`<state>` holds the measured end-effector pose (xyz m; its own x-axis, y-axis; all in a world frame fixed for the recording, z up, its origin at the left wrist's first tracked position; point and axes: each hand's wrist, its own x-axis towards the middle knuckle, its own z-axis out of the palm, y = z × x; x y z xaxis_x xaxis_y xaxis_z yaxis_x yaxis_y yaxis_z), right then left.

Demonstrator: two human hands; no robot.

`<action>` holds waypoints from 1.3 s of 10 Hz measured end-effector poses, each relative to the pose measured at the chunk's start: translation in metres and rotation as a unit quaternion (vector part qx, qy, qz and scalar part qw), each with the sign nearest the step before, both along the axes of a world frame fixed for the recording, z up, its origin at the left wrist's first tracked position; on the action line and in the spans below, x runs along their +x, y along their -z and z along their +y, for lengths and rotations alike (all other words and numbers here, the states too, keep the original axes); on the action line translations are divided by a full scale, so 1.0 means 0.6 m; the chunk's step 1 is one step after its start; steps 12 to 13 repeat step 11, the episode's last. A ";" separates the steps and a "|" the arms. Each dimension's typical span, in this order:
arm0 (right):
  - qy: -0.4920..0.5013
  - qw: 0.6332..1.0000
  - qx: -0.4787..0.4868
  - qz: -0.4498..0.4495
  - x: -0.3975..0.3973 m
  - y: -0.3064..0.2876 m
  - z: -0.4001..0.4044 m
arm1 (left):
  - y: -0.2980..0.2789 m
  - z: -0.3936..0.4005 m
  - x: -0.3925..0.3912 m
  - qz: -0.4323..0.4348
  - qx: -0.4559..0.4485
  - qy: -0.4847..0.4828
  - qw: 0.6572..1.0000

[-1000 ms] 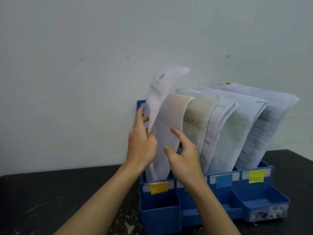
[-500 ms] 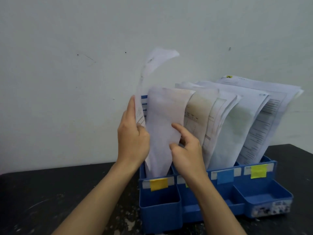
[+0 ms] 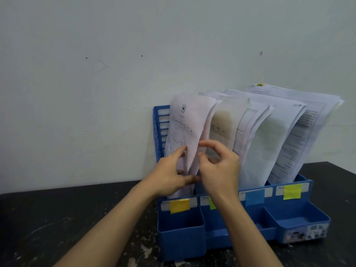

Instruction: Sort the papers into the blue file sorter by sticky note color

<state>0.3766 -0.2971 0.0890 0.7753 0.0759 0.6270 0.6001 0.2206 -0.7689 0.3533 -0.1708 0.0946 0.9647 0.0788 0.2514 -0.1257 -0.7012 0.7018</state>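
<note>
one blue file sorter (image 3: 181,237) stands on the dark table (image 3: 57,218), its back to the wall (image 3: 115,54). four sticky notes on its front rail: yellow (image 3: 179,206), green (image 3: 212,203), blue (image 3: 254,197), yellow-green (image 3: 291,191). left hand (image 3: 169,178) pinches the leftmost sheet (image 3: 185,128), standing in the slot above the yellow note. right hand (image 3: 219,170) curls thumb and forefinger on that sheet's right edge. papers (image 3: 279,132) fill the remaining slots, leaning right. bare table lies open to the left.
</note>
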 end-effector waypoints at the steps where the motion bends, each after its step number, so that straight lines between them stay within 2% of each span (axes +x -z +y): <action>1: 0.025 0.999 -0.018 0.008 0.006 0.004 0.001 | 0.007 0.021 0.001 0.058 0.059 -0.024 0.996; 2: 0.031 0.994 -0.100 0.040 0.017 0.006 -0.001 | 0.014 0.027 -0.001 0.026 0.053 -0.062 0.996; 3: 0.005 0.984 -0.162 0.069 0.024 0.015 -0.003 | 0.019 0.025 0.001 -0.035 0.102 -0.111 0.988; 4: 0.007 0.981 -0.175 0.080 0.029 0.023 -0.002 | 0.024 0.030 0.003 0.006 0.100 -0.109 0.989; 6: -0.055 0.970 -0.205 0.118 0.033 0.029 0.003 | 0.042 0.037 0.001 0.045 0.014 -0.065 0.997; 7: -0.029 0.963 -0.249 0.103 0.030 0.033 0.008 | 0.040 0.038 -0.002 0.077 0.008 -0.025 0.997; 9: 0.041 0.948 -0.309 0.070 0.025 0.032 0.001 | 0.046 0.040 -0.031 0.032 0.008 -0.021 0.999; 10: 0.069 0.945 -0.316 0.047 0.006 0.033 -0.010 | 0.045 0.044 -0.059 -0.017 0.007 -0.044 0.999; 11: 0.110 0.953 -0.282 0.006 -0.017 0.047 -0.027 | 0.039 0.041 -0.088 -0.059 0.006 -0.055 0.997; 13: 0.110 0.953 -0.282 0.006 -0.017 0.047 -0.027 | 0.039 0.041 -0.088 -0.059 0.006 -0.055 0.997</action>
